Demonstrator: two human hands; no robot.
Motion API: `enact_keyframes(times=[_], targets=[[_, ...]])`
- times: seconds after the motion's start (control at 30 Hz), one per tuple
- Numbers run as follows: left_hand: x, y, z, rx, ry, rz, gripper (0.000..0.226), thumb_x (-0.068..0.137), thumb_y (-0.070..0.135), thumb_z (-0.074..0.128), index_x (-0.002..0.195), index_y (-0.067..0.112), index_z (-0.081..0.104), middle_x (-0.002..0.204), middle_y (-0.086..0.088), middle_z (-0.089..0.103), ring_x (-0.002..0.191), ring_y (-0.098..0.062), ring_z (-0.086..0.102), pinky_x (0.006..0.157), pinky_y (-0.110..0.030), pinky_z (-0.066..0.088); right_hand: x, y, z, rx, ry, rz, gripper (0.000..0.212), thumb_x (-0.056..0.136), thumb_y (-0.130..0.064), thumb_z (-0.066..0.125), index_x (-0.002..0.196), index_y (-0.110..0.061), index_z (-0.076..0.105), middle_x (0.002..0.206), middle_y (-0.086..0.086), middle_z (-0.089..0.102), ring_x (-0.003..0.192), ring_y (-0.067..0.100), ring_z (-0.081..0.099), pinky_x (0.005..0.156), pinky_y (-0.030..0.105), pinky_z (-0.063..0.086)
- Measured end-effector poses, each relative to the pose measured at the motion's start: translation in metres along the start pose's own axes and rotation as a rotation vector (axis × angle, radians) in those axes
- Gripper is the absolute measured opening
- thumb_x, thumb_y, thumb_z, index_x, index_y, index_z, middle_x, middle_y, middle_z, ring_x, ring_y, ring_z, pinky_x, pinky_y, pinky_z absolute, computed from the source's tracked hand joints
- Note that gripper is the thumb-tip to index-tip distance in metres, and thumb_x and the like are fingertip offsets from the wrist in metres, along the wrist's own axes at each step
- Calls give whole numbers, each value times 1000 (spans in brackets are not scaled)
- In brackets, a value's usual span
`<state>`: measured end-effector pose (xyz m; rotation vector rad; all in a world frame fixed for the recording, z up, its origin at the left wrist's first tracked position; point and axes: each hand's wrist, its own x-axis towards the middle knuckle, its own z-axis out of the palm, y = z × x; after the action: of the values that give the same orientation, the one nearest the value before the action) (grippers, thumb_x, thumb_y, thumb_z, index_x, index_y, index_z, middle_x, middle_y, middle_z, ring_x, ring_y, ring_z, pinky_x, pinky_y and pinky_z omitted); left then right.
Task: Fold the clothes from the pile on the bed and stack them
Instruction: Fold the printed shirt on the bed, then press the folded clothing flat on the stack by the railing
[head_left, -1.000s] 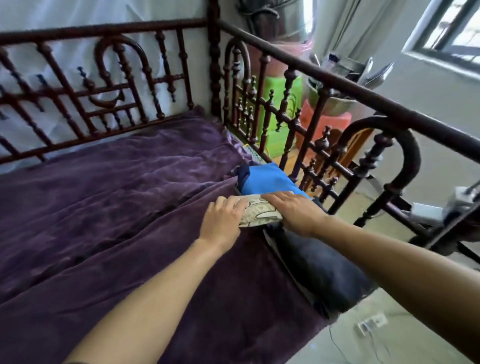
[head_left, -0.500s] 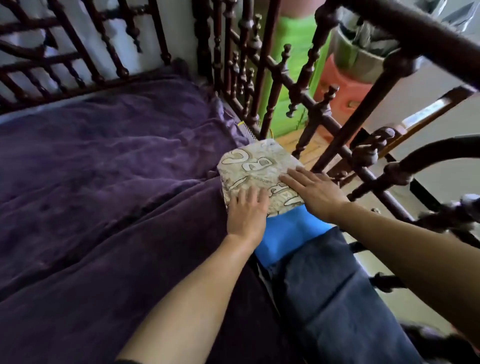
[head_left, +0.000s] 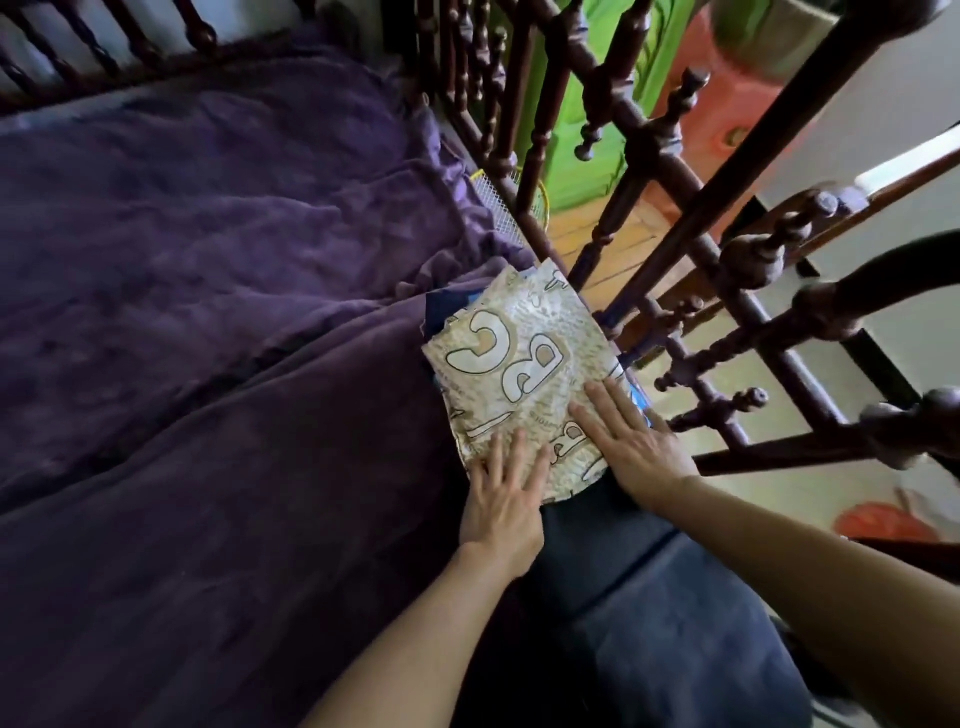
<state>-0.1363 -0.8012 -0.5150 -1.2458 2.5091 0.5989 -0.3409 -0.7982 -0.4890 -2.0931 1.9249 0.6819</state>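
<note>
Since half a second ago, the folded patterned cloth (head_left: 519, 374) has slid back over the blue garment (head_left: 640, 402), which now shows only as a sliver along the cloth's right edge. Both hands have come back with it. The left grip (head_left: 501, 501) lies flat and unclenched, its straight fingers pressing the cloth's near corner and its heel on the bedding just below. The right grip (head_left: 631, 447) is equally flat, fingers spread across the near right part of the print, holding nothing and only pressing down. Under the cloth a navy corner (head_left: 441, 314) pokes out at the far left, so the layers are not yet squared. The stack sits at the right edge of the bed on the purple blanket (head_left: 208, 312), close against the turned wooden bed rail (head_left: 675, 218), with a dark denim piece (head_left: 675, 649) spread nearer the person. The step in hand looks like seating and smoothing this top piece. To do it well, keep the palms flat and sweep from the near edge toward the far corner to push out trapped air. Nudge the cloth leftward until it hides the navy corner. Avoid shoving toward the rail, where the far corner could slip through the gaps between the spindles.
</note>
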Motion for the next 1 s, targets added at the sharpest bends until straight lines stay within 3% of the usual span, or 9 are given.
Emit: enact_keyframes(times=[0.13, 0.23, 0.33, 0.43, 0.57, 0.8, 1.0], targets=[[-11, 4, -14, -5, -54, -65, 86, 88, 16, 44, 151, 27, -13, 157, -9, -25, 145, -36, -17, 117, -52, 6, 2, -6, -10, -75, -94, -7, 74, 98, -12, 30, 150, -23, -21, 153, 8, -35, 143, 31, -27, 114, 50, 23], [-46, 11, -31, -56, -61, -151, 78, 86, 13, 48, 151, 26, 8, 160, -10, -7, 145, -35, 6, 113, -50, 20, -8, -11, -35, -120, -152, -29, 67, 99, -12, 29, 153, -18, -10, 159, 13, -19, 147, 37, -13, 113, 54, 24], [-93, 13, -51, -53, -75, -283, 52, 90, 19, 47, 140, 22, 35, 142, -9, 36, 127, -30, 37, 102, -45, 32, -22, -20, -66, -136, -95, -111, 50, 96, -12, 37, 146, -14, 29, 151, 13, 30, 138, 33, 29, 104, 48, 35], [-147, 2, -67, -55, -44, -418, 33, 94, 19, 42, 126, 18, 49, 128, -6, 50, 118, -26, 47, 99, -42, 36, -34, -43, -97, -134, -17, -256, 35, 88, -14, 51, 123, -20, 51, 124, 5, 55, 115, 27, 54, 88, 38, 41], [-237, -18, -80, -75, 43, -605, 28, 93, 17, 40, 118, 15, 52, 122, -7, 58, 113, -27, 54, 92, -39, 41, -58, -112, -134, -118, 71, -461, 31, 88, -16, 46, 118, -19, 55, 117, 4, 62, 107, 28, 61, 74, 34, 42], [-421, -54, -59, -160, 170, -925, 30, 94, 23, 40, 119, 15, 53, 126, -7, 58, 114, -29, 55, 91, -36, 45, -116, -273, -171, -151, 168, -805, 29, 92, -22, 45, 119, -20, 56, 118, 6, 62, 105, 31, 61, 78, 36, 47], [-593, -86, -9, -217, 195, -1155, 28, 93, 25, 40, 117, 17, 52, 124, -8, 58, 111, -30, 56, 89, -37, 44, -186, -435, -177, -233, 264, -988, 26, 91, -25, 47, 114, -23, 58, 117, 5, 63, 107, 30, 61, 78, 34, 46]])
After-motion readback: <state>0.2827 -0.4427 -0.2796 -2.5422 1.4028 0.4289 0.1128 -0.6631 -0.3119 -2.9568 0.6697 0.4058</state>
